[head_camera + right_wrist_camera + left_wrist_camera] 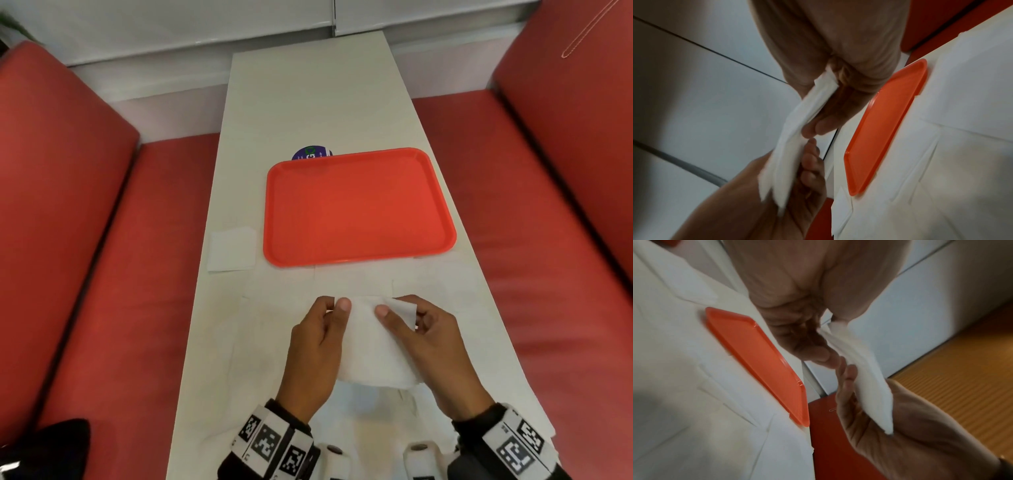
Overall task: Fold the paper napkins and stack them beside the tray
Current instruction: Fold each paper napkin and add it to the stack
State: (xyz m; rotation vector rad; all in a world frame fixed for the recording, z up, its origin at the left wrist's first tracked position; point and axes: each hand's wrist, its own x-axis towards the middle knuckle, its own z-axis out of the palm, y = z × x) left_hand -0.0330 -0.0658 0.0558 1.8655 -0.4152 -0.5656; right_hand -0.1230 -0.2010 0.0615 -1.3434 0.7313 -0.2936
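A white paper napkin (371, 346), folded over on itself, hangs in the air just above the near part of the table. My left hand (317, 346) pinches its left top corner between thumb and fingers, and my right hand (431, 339) pinches the right top corner. Both wrist views show the doubled napkin (867, 379) (791, 146) held between thumbs and fingers. An empty red tray (359, 205) lies beyond the hands. A folded white napkin stack (233, 248) rests on the table left of the tray.
Several unfolded white napkins (284, 294) lie flat on the white table (308, 102) around and under my hands. A round blue sticker (311, 153) peeks from behind the tray. Red bench seats (113, 274) flank the narrow table on both sides.
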